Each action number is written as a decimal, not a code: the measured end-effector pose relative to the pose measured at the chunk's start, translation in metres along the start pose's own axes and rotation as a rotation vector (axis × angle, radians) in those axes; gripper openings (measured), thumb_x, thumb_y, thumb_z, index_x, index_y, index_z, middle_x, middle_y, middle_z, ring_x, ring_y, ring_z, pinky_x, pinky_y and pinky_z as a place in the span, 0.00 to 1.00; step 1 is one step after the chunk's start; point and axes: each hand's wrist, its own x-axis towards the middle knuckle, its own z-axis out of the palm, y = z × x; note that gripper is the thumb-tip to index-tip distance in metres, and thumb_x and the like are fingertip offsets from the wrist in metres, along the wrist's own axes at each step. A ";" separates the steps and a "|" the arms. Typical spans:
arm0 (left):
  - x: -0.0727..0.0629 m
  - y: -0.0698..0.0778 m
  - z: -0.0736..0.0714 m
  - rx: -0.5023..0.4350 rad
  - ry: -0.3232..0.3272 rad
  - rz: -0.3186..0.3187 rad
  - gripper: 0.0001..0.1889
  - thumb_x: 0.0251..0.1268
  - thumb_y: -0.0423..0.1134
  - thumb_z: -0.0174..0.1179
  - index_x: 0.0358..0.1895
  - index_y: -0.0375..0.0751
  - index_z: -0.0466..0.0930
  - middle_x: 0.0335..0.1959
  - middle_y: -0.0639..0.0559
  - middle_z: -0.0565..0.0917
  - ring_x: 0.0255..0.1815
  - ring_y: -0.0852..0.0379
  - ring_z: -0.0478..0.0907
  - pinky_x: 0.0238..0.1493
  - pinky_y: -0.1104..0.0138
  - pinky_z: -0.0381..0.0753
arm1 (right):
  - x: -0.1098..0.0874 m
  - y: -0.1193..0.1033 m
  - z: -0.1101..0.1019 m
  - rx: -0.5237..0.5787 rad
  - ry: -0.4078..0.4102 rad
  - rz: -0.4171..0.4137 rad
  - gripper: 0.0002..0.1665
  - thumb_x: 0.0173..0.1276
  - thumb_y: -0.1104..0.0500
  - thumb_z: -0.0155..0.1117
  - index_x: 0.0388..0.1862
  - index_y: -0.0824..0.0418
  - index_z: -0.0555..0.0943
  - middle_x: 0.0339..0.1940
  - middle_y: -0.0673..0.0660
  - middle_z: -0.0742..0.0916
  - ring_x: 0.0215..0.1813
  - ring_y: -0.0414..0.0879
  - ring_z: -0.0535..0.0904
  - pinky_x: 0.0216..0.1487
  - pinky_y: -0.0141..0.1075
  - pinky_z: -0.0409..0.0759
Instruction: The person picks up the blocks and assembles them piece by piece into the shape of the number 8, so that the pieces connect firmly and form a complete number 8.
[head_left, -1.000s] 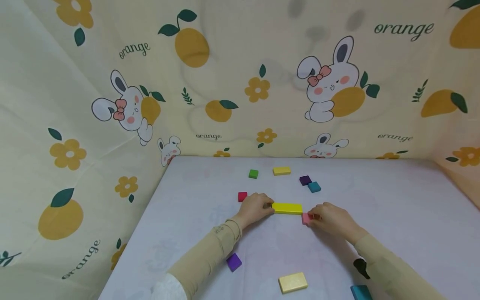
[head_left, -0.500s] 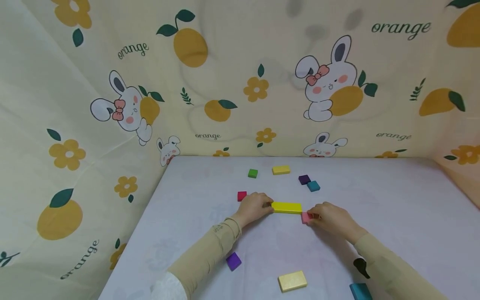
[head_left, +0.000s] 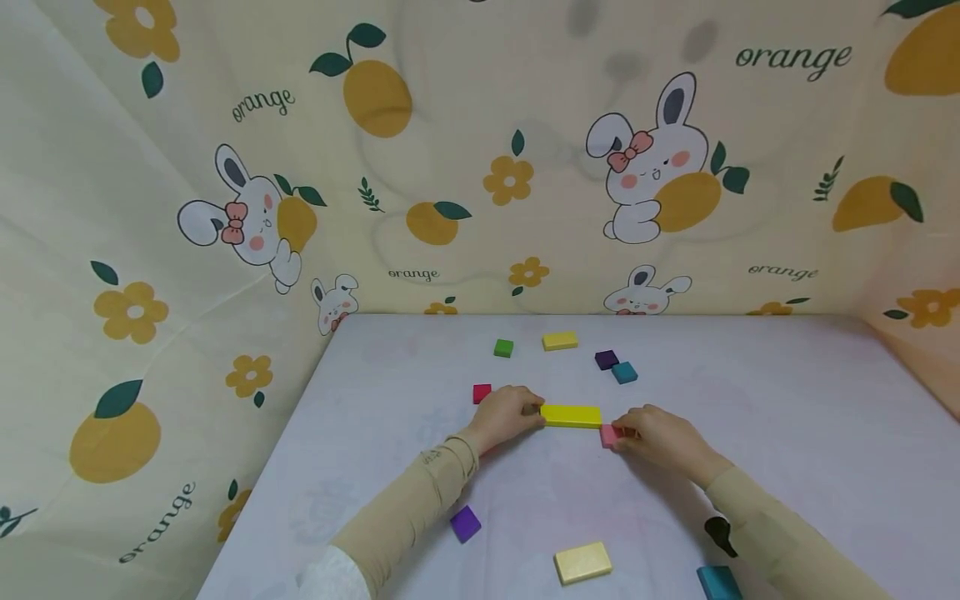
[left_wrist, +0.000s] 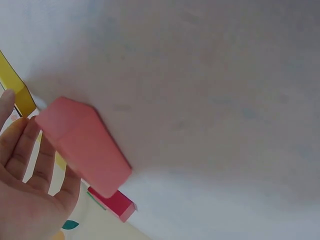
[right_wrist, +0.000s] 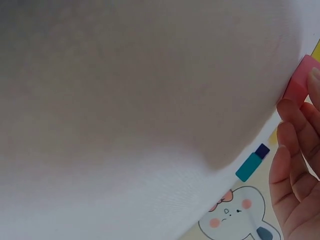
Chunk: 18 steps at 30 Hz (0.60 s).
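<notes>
A long yellow block (head_left: 571, 417) lies crosswise on the table between the two hands. My left hand (head_left: 507, 417) pinches its left end between thumb and fingertips. At its right end, my right hand (head_left: 666, 437) grips a small pink block (head_left: 608, 436) with thumb and fingers, the block right at the yellow one's near corner. The left wrist view shows another pink block (left_wrist: 85, 147) beside the left hand's fingers, mostly hidden by the hand and wrist in the head view. Just beyond the left hand sits a red block (head_left: 482, 393).
Toward the back lie a green block (head_left: 503, 348), a pale yellow block (head_left: 560, 341), a dark purple block (head_left: 607, 360) and a teal block (head_left: 625, 372). Nearer are a purple block (head_left: 466, 524), a cream block (head_left: 582, 563) and a larger teal block (head_left: 718, 582). A printed cloth hangs behind.
Both hands and the blocks keep their places; only the head view has shifted slightly.
</notes>
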 end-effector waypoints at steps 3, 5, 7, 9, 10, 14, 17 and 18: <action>0.000 0.001 -0.001 -0.013 -0.005 0.001 0.19 0.58 0.49 0.63 0.52 0.49 0.81 0.45 0.57 0.85 0.42 0.61 0.79 0.47 0.71 0.77 | -0.001 0.001 0.000 0.003 0.005 -0.004 0.20 0.53 0.52 0.71 0.42 0.62 0.84 0.30 0.50 0.85 0.33 0.40 0.74 0.38 0.37 0.81; -0.001 0.001 -0.002 -0.030 -0.007 -0.004 0.20 0.58 0.50 0.63 0.52 0.48 0.81 0.46 0.56 0.85 0.43 0.61 0.79 0.47 0.70 0.77 | -0.001 0.001 0.000 0.007 0.006 -0.002 0.20 0.53 0.52 0.71 0.42 0.62 0.84 0.30 0.50 0.85 0.33 0.40 0.74 0.38 0.36 0.81; -0.002 0.001 -0.003 -0.032 -0.008 -0.014 0.20 0.58 0.50 0.63 0.53 0.48 0.80 0.46 0.56 0.84 0.44 0.61 0.79 0.48 0.69 0.78 | -0.001 0.001 -0.001 0.012 0.004 0.000 0.20 0.53 0.52 0.71 0.42 0.61 0.84 0.30 0.50 0.85 0.33 0.40 0.74 0.38 0.36 0.80; -0.004 0.000 -0.004 -0.029 -0.007 -0.022 0.21 0.57 0.50 0.63 0.53 0.47 0.80 0.47 0.55 0.83 0.45 0.60 0.79 0.49 0.68 0.78 | -0.001 0.001 -0.001 0.010 0.003 0.002 0.20 0.53 0.52 0.71 0.42 0.62 0.84 0.30 0.50 0.85 0.33 0.40 0.73 0.37 0.36 0.80; -0.005 0.000 -0.005 -0.028 -0.008 -0.028 0.21 0.57 0.50 0.63 0.53 0.47 0.80 0.47 0.55 0.83 0.45 0.60 0.79 0.50 0.68 0.78 | -0.001 0.001 -0.001 0.010 0.002 -0.001 0.20 0.53 0.52 0.71 0.43 0.62 0.84 0.30 0.50 0.85 0.32 0.40 0.73 0.37 0.35 0.79; -0.012 -0.003 -0.010 -0.013 -0.024 -0.041 0.21 0.57 0.52 0.63 0.53 0.49 0.80 0.48 0.55 0.82 0.47 0.60 0.78 0.51 0.67 0.78 | 0.000 0.000 -0.002 0.007 0.000 -0.001 0.21 0.53 0.52 0.71 0.43 0.62 0.84 0.31 0.50 0.85 0.32 0.40 0.73 0.37 0.36 0.79; -0.017 -0.007 -0.015 0.002 -0.041 -0.037 0.22 0.57 0.55 0.62 0.52 0.50 0.80 0.48 0.56 0.81 0.48 0.60 0.78 0.51 0.66 0.77 | 0.000 0.001 -0.002 0.012 -0.006 0.006 0.21 0.53 0.51 0.71 0.43 0.62 0.84 0.32 0.51 0.85 0.33 0.40 0.74 0.38 0.36 0.80; -0.019 -0.009 -0.017 0.007 -0.046 -0.034 0.22 0.57 0.55 0.62 0.52 0.50 0.80 0.48 0.57 0.81 0.48 0.60 0.77 0.52 0.66 0.77 | 0.001 0.001 -0.002 0.012 -0.007 0.004 0.22 0.53 0.51 0.71 0.43 0.62 0.84 0.32 0.51 0.85 0.33 0.40 0.74 0.39 0.37 0.80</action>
